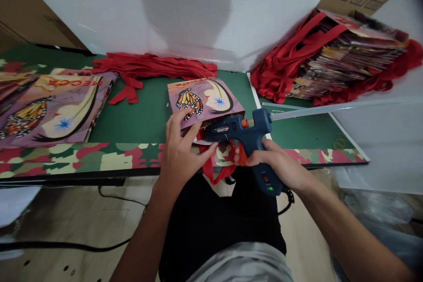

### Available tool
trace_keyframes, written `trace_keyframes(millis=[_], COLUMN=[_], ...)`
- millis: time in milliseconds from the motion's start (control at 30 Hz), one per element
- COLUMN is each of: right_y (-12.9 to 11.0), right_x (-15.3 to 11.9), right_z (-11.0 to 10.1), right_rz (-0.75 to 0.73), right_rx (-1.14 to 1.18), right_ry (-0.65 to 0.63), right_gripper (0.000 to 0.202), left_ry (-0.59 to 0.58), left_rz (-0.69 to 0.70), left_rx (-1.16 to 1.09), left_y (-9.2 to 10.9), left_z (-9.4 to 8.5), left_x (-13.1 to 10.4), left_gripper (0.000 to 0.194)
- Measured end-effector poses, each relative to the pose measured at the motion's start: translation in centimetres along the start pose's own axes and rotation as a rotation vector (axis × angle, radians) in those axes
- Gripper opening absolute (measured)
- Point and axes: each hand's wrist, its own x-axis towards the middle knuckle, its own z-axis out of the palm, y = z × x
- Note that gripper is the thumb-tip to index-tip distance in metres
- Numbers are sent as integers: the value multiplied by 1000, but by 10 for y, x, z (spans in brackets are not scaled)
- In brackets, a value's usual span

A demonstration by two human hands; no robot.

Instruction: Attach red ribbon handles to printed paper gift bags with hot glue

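A blue hot glue gun [261,134] is in my right hand [282,163], with a finger at its orange trigger. Its nozzle points left into the mouth of a purple printed paper bag [211,101] with a butterfly on it. A long translucent glue stick [304,112] sticks out of the gun's back. My left hand [181,147] grips the bag near its open edge, fingers on the printed side and thumb close to the nozzle. A red ribbon handle [216,177] loops down from the bag over the table's front edge. The nozzle tip is hidden inside the bag.
Flat printed bags [62,114] are stacked on the left of the green table [139,119]. Red ribbon strips [158,66] lie along the back. At the right stands a thick pile of bags with red handles [350,61]. A cable [66,245] runs below the table.
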Motion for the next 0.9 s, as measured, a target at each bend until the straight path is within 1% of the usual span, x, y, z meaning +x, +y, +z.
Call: trace_keyframes(millis=[167,333,500,567,633,800,900], right_y=[-6,-13,-8,-4,-2,-3,-5], right_x=[1,-1,-6,-7,-9,-9,-7], right_z=[3,2,-4,-6,-7,-3,0], right_rz=[27,3,70,69,53,28,39], right_rx=[-8,-67,1,36,55,121,115], right_ry=[-14,27,60,69,60,-9,-4], right_gripper=[29,31,38,38,38,41,42], left_ry=[8,15,11,2,1,7,6], left_rz=[1,14,10,2,10,22,23], left_rx=[-8,-3,-14,-14,-8,6,-2], left_y=[1,1,0,0,0,-1,-1], left_z=[1,1,0,0,0,0,0], left_x=[0,1,0,0,0,0,0], left_gripper=[51,52,53,52,53,55,54])
